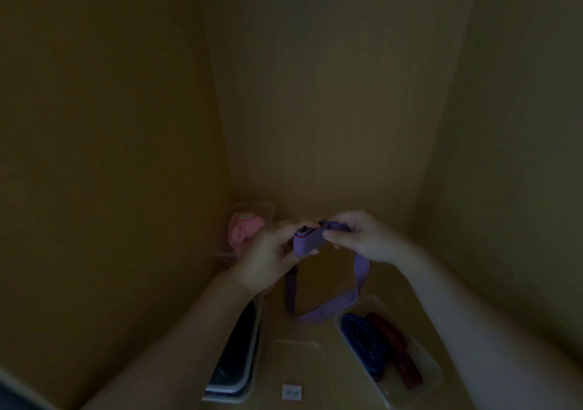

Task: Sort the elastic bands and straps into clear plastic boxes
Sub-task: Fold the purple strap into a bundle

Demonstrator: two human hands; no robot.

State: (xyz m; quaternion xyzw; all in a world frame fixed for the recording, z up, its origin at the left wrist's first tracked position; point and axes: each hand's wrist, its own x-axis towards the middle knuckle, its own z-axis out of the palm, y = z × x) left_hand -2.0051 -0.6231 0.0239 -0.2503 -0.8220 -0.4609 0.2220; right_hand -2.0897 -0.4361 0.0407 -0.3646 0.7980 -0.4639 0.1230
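Your body as seen, two entries.

1. Your left hand (268, 258), just left of the striped strap (307, 241): bare skin, rounded knuckles. Your left forearm (189, 330), below and left of the strap: bare along its whole visible length.
2. Your right hand (362, 239), just right of the strap: bare. Your right forearm (457, 315), below and right of the strap: likewise bare.

Dim light blurs finer detail.

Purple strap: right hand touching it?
Touching. Head view shows the right hand pinching the purple strap near its top.
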